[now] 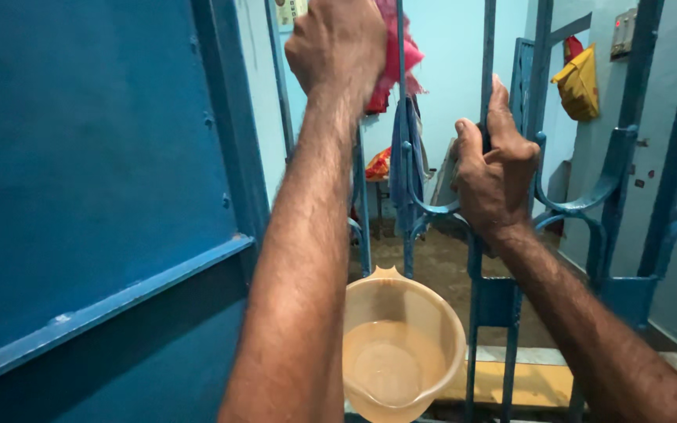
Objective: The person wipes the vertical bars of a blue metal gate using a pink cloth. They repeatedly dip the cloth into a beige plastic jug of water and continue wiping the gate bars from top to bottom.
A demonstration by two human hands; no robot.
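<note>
Here we see a blue metal door (80, 172) filling the left side. Just right of it, our left hand (337, 47) is closed in a fist around a pink cloth (397, 55), pressing it high against a bar of the blue gate (503, 305). Below hangs a beige plastic bucket (401, 345) holding some water. Further right, our right hand (495, 168) wraps tightly around a vertical gate bar.
</note>
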